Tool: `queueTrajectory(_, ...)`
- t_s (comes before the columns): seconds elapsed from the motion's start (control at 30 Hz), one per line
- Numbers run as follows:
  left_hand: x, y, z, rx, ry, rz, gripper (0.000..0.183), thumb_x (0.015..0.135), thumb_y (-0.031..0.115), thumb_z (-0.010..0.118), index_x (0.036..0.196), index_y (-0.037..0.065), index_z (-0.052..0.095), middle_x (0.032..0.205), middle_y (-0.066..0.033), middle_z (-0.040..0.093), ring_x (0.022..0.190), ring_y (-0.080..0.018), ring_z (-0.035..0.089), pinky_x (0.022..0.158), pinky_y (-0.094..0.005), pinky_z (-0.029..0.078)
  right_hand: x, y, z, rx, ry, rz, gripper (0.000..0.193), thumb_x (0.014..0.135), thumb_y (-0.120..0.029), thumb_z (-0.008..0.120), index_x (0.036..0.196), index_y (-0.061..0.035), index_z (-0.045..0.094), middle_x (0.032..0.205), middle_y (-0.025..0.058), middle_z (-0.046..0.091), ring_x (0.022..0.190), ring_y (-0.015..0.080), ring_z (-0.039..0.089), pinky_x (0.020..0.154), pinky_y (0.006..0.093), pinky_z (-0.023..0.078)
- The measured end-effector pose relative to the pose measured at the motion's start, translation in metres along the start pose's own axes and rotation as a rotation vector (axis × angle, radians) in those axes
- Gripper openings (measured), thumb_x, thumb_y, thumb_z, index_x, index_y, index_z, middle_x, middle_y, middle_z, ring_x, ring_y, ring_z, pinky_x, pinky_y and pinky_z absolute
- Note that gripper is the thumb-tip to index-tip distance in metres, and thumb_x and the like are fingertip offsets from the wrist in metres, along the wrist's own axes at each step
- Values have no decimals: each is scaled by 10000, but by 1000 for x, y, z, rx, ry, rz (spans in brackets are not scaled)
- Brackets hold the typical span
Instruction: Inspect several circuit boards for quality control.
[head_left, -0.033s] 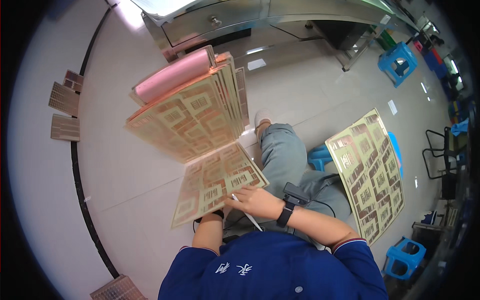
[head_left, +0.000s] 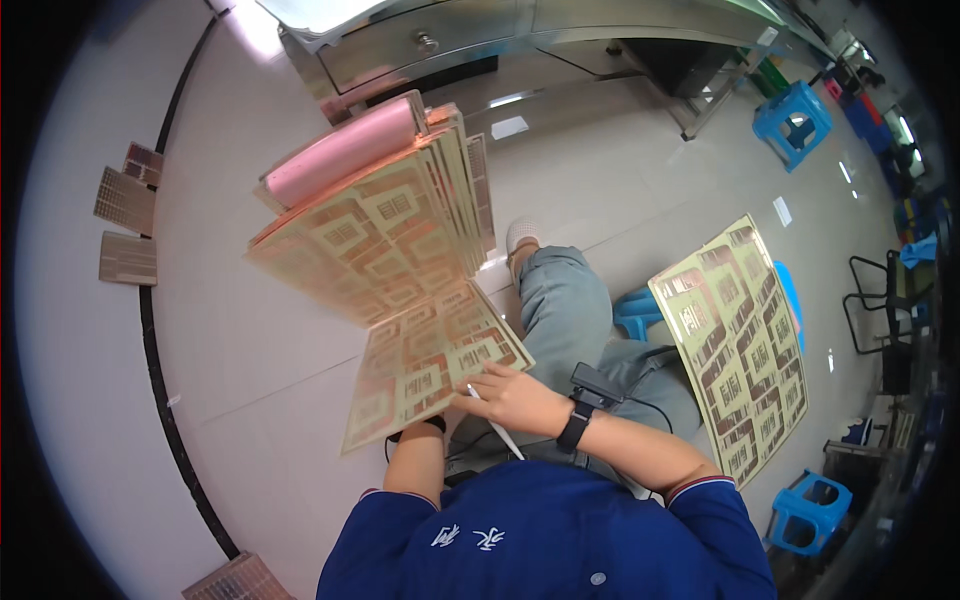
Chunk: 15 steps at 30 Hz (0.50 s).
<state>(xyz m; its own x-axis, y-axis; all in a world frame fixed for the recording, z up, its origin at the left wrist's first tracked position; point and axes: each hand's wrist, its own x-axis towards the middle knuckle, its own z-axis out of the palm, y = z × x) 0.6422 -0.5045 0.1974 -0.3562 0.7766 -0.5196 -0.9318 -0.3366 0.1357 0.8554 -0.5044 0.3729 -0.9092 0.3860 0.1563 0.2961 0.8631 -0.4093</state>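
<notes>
A pale green circuit board panel (head_left: pixel 400 400) with copper patterns lies tilted over my lap. Its far edge meets a leaning stack of similar panels (head_left: pixel 385 225). My right hand (head_left: pixel 520 402) rests at the panel's near right corner. Between its fingers is a slim white pen-like tool (head_left: pixel 508 440), slanting back toward my body. My left forearm reaches under the panel's near edge, and the panel hides the fingers of my left hand. To my right, another patterned panel (head_left: pixel 745 350) stands tilted beside my leg.
A pink roll or sheet (head_left: pixel 345 150) tops the panel stack. Beyond it is a metal desk with a drawer (head_left: pixel 428 42). Blue plastic stools (head_left: pixel 795 120) stand on the right, one partly behind the tilted panel. Small boards (head_left: pixel 128 257) lean along the left wall.
</notes>
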Motion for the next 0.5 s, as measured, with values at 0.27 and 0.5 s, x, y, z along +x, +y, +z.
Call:
queueTrajectory(0.27, 69, -1, 68, -64, 218, -55, 472, 958, 305, 404, 1401, 166, 323, 1443, -100, 340, 1295, -325, 352, 1063, -541, 289, -65, 26, -80, 21, 464, 379, 437, 720, 42, 589, 1136, -91, 591, 1269, 129, 539, 1170, 270, 522, 987, 444, 395)
queueTrajectory(0.5, 61, -57, 108, 918, -383, -181, 467, 982, 253, 379, 1416, 117, 272, 1429, -134, 346, 1292, -292, 363, 1049, -423, 339, -214, 42, -98, 75, 896, 1184, 281, 873, -26, 520, 1145, -41, 589, 1122, 171, 617, 1014, 258, 604, 885, 324, 456)
